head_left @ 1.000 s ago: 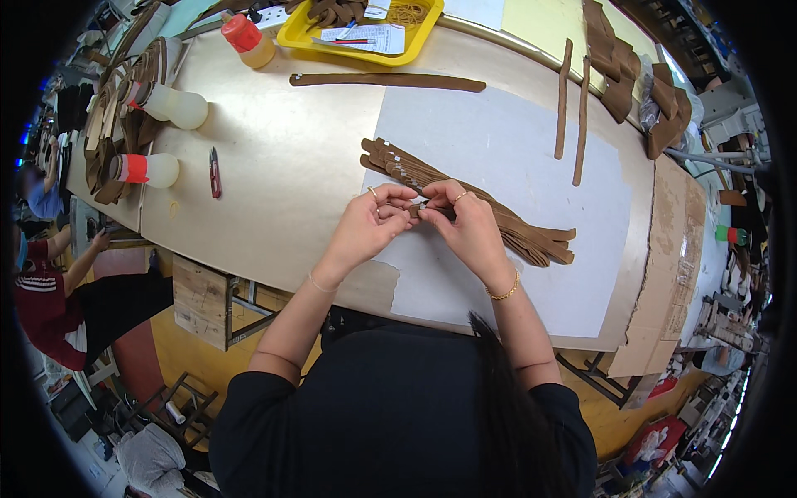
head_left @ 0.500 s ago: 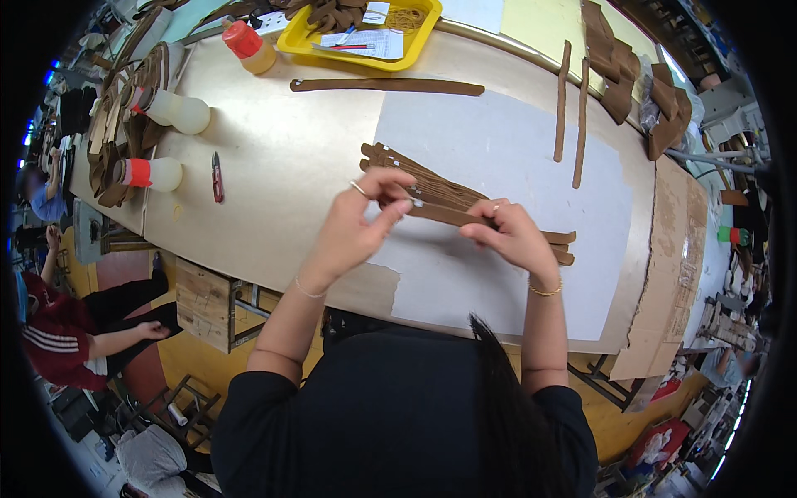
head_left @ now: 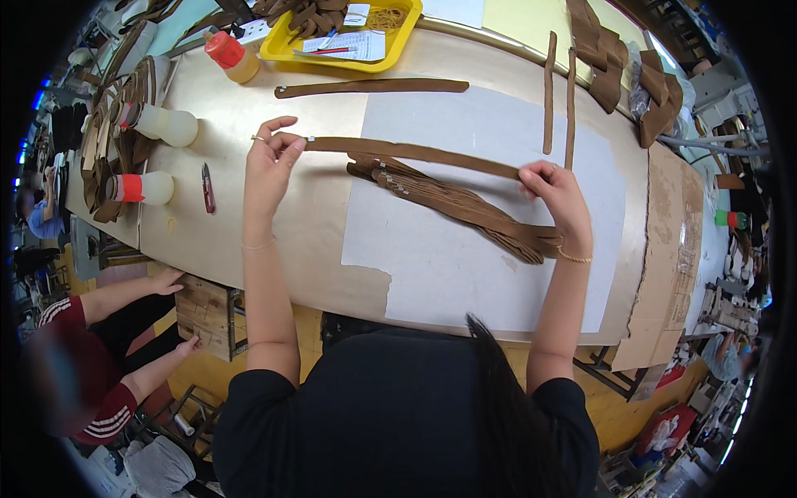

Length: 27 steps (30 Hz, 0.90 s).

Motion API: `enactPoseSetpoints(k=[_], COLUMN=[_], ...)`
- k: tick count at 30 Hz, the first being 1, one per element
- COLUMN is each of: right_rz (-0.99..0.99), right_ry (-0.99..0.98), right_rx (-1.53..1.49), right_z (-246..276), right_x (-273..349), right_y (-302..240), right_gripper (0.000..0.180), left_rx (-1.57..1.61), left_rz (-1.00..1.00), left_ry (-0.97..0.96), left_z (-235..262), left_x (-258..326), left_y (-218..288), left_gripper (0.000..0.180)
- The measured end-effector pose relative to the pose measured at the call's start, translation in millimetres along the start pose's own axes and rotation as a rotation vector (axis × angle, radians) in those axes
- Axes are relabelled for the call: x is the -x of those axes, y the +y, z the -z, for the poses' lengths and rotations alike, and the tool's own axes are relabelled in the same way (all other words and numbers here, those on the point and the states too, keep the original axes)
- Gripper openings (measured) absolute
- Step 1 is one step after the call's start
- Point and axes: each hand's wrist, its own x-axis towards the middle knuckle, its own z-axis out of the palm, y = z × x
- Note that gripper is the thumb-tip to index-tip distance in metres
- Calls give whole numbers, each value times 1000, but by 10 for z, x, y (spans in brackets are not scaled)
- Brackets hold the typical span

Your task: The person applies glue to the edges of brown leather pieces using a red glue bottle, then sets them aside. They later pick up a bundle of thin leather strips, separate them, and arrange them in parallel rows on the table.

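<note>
Long brown leather strap stretched crosswise above the strap pile, ends pinched by left hand and right hand.

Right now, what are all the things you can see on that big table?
Long brown leather strap: one, stretched between both hands.
Pile of brown leather straps: one, on the white paper sheet, near the right hand.
Single brown straps: one lying far centre, two upright far right.
Yellow plastic tray: one, far edge, holding papers.
Red-capped squeeze bottles: three, left side.
Small red cutter: one, left.
Cardboard sheet: one, brown, right edge.
Hands: left pinches the strap's end; right holds the other end.
</note>
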Motion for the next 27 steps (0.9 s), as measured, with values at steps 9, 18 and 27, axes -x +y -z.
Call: enactPoseSetpoints(k=[9,18,27], right_rz=[32,167,403], right_ry=[-10,263,-181], right_rx=[30,561,388], right_z=[-609,-867,-1014], right_x=[-1089,-1141,-199], right_y=[-291,-578,-364], right_gripper=[16,30,12], left_rx=[-542,-811,-456], left_rz=[-42,-220,-225], left_ry=[259,375,-222], left_z=[443,244,-658], left_x=[-586,-591,396], left_y=[-336,-312,-6], left_gripper=[33,46,11])
